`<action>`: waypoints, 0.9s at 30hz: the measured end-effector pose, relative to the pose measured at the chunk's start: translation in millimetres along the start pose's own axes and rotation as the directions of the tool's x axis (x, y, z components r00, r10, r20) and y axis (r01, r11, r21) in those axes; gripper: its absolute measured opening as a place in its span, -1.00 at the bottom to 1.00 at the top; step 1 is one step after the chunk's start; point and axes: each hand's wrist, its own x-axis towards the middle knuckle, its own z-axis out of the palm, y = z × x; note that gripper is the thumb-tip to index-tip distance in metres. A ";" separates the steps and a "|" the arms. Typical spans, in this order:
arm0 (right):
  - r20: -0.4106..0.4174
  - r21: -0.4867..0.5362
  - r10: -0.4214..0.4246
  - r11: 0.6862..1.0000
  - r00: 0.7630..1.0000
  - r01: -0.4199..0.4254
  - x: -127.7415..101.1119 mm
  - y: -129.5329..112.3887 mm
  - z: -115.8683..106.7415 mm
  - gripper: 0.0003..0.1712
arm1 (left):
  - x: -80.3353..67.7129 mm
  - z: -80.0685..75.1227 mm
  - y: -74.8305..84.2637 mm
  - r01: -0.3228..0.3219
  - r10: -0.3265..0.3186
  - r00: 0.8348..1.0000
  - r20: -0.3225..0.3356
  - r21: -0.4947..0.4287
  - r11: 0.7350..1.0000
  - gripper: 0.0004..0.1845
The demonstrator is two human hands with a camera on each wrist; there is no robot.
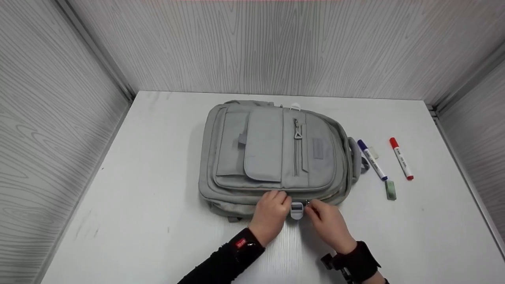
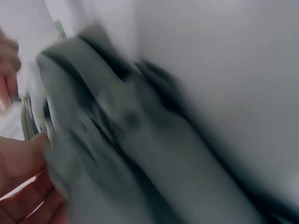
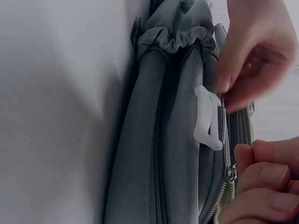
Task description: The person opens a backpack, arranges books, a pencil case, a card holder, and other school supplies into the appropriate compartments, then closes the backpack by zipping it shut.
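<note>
On the white worktop (image 1: 138, 189), seen from the head view, your grey backpack (image 1: 272, 156) lies flat. Your left hand (image 1: 270, 215) and right hand (image 1: 327, 223) both curl at its near edge, flanking a white pull tab (image 1: 296, 210). A blue marker (image 1: 371, 159) and a red marker (image 1: 401, 158) lie to the right.

The left wrist view is blurred; your grip cannot be confirmed.

In the right wrist view, your right fingers (image 3: 261, 184) pinch the zipper slider (image 3: 230, 173) beside the tab.

Motion blur is smearing the left wrist view, leaving the grey backpack (image 2: 140, 140) without readable detail. The small green object (image 1: 390, 190) beside the markers is staying too small to identify. The right wrist view's edge is cutting off both hands.
</note>
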 end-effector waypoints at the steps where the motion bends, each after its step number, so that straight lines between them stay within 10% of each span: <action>1: -0.003 0.000 -0.003 1.000 1.000 0.003 0.2 0.0 0.4 -0.75 | 2.3 1.7 3.7 -0.010 0.010 1.000 0.001 0.023 1.000 -0.81; 12: -0.062 -0.070 -0.027 0.997 0.998 0.023 3.0 16.0 -20.7 -0.77 | 1.1 2.9 -1.7 0.003 0.002 0.999 -0.043 0.112 0.994 -0.79; 27: -0.129 -0.130 0.027 0.990 0.991 -0.044 16.0 54.1 -50.3 -0.77 | -30.4 -12.3 -79.9 0.002 0.002 0.996 -0.094 0.046 0.999 -0.75</action>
